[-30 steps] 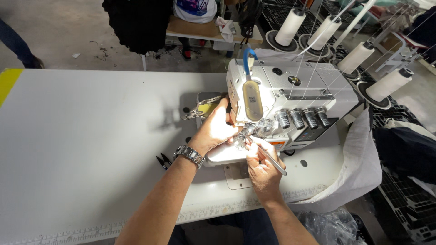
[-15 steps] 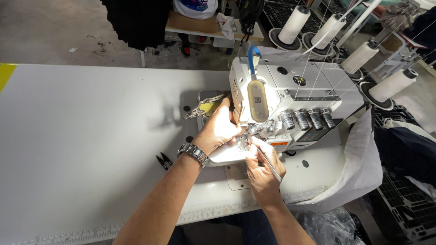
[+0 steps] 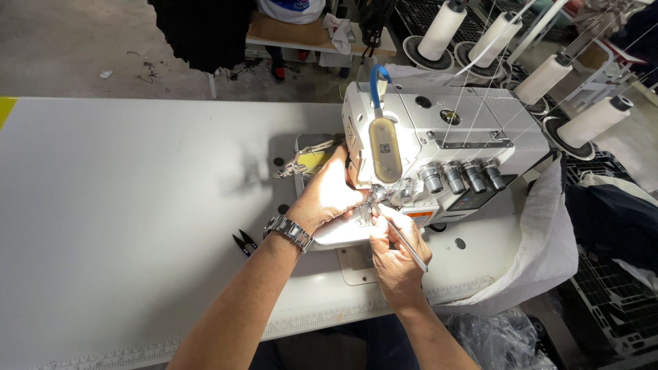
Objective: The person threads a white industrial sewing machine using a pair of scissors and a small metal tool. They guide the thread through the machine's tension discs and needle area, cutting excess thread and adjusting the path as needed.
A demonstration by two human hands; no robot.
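The left hand (image 3: 327,199), fingers curled together, presses against the needle area at the front of the white overlock sewing machine (image 3: 439,140), which stands on the white table (image 3: 123,205). The right hand (image 3: 396,255) pinches slim metal tweezers (image 3: 406,241), tips seemingly at that spot. Black thread snips (image 3: 242,242) lie near the left wrist.

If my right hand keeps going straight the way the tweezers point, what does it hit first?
Most likely the needle area at the front of the sewing machine, beside the left hand. The right hand aims its tweezers up and left at it; depth is unclear.
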